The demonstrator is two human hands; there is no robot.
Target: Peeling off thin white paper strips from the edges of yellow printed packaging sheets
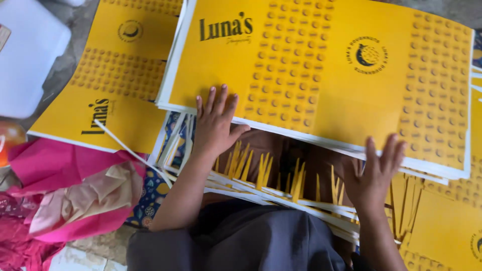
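On floor: left hand (215,122), right hand (374,173) flat, grip released, pressing yellow sheet stack (321,75).

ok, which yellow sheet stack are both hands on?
The large stack at centre-right: left hand and right hand lie flat on its near edge. The smaller stack at left is untouched.

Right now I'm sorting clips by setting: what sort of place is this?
Probably a small print-finishing or packaging workspace on the floor: both hands, left hand and right hand, press a stack of yellow printed sheets, with trimmed paper strips below.
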